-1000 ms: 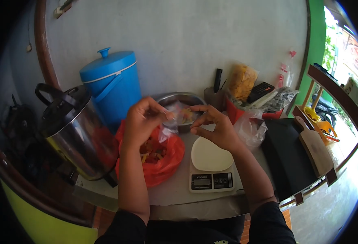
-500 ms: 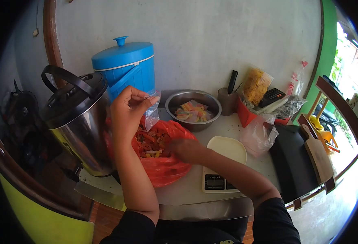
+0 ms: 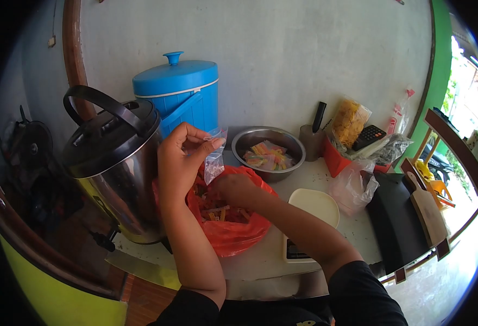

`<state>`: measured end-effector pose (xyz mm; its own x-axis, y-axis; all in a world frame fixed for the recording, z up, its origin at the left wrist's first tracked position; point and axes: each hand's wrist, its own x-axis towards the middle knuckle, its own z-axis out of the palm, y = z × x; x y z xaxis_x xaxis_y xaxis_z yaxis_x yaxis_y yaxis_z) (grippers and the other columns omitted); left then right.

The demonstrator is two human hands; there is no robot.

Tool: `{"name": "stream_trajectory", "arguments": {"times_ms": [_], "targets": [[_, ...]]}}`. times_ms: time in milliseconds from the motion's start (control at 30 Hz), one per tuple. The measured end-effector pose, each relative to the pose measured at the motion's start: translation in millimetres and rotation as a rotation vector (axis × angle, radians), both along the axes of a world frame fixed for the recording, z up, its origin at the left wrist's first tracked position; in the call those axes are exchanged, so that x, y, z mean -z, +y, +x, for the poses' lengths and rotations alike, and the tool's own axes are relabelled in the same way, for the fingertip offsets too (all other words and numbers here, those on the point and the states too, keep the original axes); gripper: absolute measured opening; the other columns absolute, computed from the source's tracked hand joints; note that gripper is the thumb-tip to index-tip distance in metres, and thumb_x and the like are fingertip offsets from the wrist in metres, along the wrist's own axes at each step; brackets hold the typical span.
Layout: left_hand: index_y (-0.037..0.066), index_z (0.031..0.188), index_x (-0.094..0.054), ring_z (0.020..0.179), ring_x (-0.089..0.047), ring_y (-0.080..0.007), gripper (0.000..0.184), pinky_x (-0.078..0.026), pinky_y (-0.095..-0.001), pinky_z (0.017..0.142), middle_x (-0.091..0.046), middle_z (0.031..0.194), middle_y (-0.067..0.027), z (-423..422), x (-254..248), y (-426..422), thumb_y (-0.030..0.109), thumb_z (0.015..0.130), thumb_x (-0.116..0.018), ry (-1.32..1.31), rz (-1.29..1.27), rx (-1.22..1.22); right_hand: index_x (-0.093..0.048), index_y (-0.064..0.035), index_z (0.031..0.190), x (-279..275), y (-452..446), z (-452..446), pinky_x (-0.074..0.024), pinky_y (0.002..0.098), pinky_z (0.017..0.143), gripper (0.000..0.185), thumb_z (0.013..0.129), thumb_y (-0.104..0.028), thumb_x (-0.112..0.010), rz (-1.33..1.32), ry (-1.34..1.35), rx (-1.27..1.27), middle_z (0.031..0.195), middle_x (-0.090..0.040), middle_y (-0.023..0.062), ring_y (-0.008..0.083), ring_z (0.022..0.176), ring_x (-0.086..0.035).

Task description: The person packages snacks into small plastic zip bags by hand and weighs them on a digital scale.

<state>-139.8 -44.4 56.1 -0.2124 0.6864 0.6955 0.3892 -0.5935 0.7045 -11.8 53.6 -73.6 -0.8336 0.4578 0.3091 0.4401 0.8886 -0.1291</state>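
My left hand [image 3: 187,155] pinches a small clear plastic bag [image 3: 214,163] near its top, and the bag hangs down from the fingertips. Below it, an open red plastic bag [image 3: 239,233] holds many small colourful stick-like pieces [image 3: 224,212]. My right hand [image 3: 236,190] is over the red bag's opening, just under the clear bag, with its fingers curled. What those fingers hold, if anything, is hidden and blurred. Behind the red bag a steel bowl [image 3: 299,161] contains small clear packets of colourful pieces [image 3: 269,156].
A kitchen scale [image 3: 315,206] lies partly under my right forearm. At left stand a steel container with black lid [image 3: 136,190] and a blue lidded bucket [image 3: 176,81]. To the right are a red box [image 3: 335,157], a calculator [image 3: 369,137] and a wooden board [image 3: 426,209].
My right hand has risen from the pieces in the red bag toward the clear bag. The left hand keeps its pinch. The whole view has shifted slightly.
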Motion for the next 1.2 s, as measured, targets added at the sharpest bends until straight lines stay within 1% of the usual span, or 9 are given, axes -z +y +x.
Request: {"name": "stream_trajectory", "arguments": {"times_ms": [133,233,333,433,533,733,933,1033,1200], "targets": [[0.002,0.081,-0.057,0.072,-0.06,-0.0081,0.025,-0.048,-0.0233,0.07,-0.065,0.076,-0.0044,-1,3,4,0.009,0.078,-0.08,-0.036,0.023,0.056,-0.073,-0.0147,0.105,-38,-5,24,-0.0519,0.0389,0.075,0.022,0.083,-0.02,-0.068,-0.337,0.14,0.015,0.092,-0.069,0.0107,0.027,0.084,-0.067],[0.001,0.081,-0.057,0.073,-0.06,-0.008,0.025,-0.048,-0.0233,0.07,-0.065,0.076,-0.0044,0,2,5,0.009,0.078,-0.08,-0.044,0.026,0.062,-0.072,-0.0073,0.101,-39,-6,28,-0.0506,0.0402,0.073,0.024,0.086,-0.025,-0.067,-0.146,0.312,-0.087,0.085,-0.069,0.0148,0.0293,0.079,-0.066],[0.001,0.082,-0.057,0.073,-0.06,-0.0078,0.025,-0.048,-0.0234,0.07,-0.065,0.077,-0.0046,0,2,5,0.008,0.078,-0.08,-0.051,0.027,0.058,-0.071,-0.0016,0.093,-36,-14,12,-0.0498,0.0433,0.072,0.03,0.086,-0.03,-0.064,-0.379,0.341,-0.059,0.086,-0.068,0.017,0.0322,0.077,-0.066],[0.001,0.081,-0.057,0.073,-0.06,-0.0076,0.024,-0.048,-0.0236,0.07,-0.065,0.077,-0.0044,0,2,4,0.008,0.078,-0.08,-0.045,0.022,0.057,-0.067,-0.006,0.106,-15,-3,-13,-0.0512,0.044,0.083,0.03,0.086,-0.027,-0.059,-0.36,0.161,-0.008,0.102,-0.067,0.0203,0.0327,0.098,-0.065],[0.001,0.08,-0.057,0.072,-0.06,-0.008,0.025,-0.048,-0.0239,0.069,-0.065,0.076,-0.0045,1,4,7,0.01,0.078,-0.08,-0.03,0.029,0.036,-0.066,-0.0063,0.106,-13,2,-40,-0.0536,0.0436,0.079,0.03,0.085,-0.026,-0.059,-0.096,-0.122,0.217,0.102,-0.068,0.0159,0.0308,0.094,-0.067],[0.002,0.078,-0.058,0.07,-0.06,-0.0089,0.026,-0.047,-0.0246,0.068,-0.065,0.074,-0.0049,0,2,4,0.013,0.077,-0.081,-0.001,0.038,0.015,-0.067,-0.0152,0.109,28,33,-59,-0.0545,0.0432,0.076,0.033,0.078,-0.027,-0.067,-0.006,-0.007,0.103,0.102,-0.069,0.0113,0.0287,0.093,-0.068],[0.002,0.079,-0.058,0.07,-0.06,-0.0082,0.025,-0.047,-0.0242,0.068,-0.064,0.073,-0.0043,0,1,3,0.011,0.077,-0.081,-0.015,0.035,0.032,-0.065,-0.0109,0.115,-26,-3,2,-0.0517,0.043,0.078,0.037,0.08,-0.024,-0.064,-0.254,0.003,-0.041,0.096,-0.068,0.017,0.0328,0.088,-0.066],[0.002,0.08,-0.058,0.071,-0.059,-0.0079,0.024,-0.047,-0.024,0.069,-0.063,0.074,-0.0035,0,0,1,0.01,0.078,-0.08,-0.012,0.012,0.037,-0.064,-0.0149,0.118,-52,-22,43,-0.0513,0.0426,0.081,0.04,0.078,-0.023,-0.064,-0.342,0.102,0.099,0.102,-0.068,0.0148,0.0325,0.094,-0.066],[0.001,0.08,-0.057,0.074,-0.06,-0.0088,0.022,-0.047,-0.024,0.07,-0.064,0.077,-0.0045,-4,6,6,0.007,0.079,-0.078,0.004,0.029,0.037,-0.067,-0.0074,0.11,-81,-35,153,-0.0512,0.0389,0.079,0.034,0.08,-0.023,-0.065,-0.261,0.184,0.139,0.097,-0.069,0.0135,0.0285,0.089,-0.066]]}}
